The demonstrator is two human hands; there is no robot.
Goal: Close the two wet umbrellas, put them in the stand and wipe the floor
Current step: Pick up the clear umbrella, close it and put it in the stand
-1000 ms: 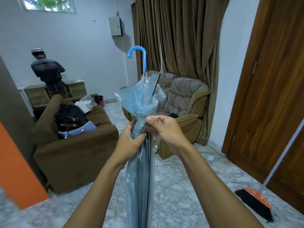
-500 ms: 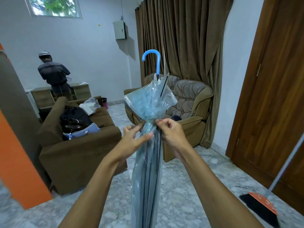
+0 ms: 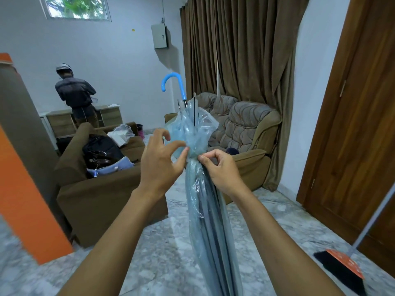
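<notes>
Umbrella (image 3: 206, 199) is pinched at its neck by right hand (image 3: 222, 171) and touched alongside by thumb of loosely spread left hand (image 3: 160, 163).

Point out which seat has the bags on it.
The dark brown sofa on the left, which holds a black bag and a blue bag. The other seat is the lighter tufted armchair by the curtain.
</notes>
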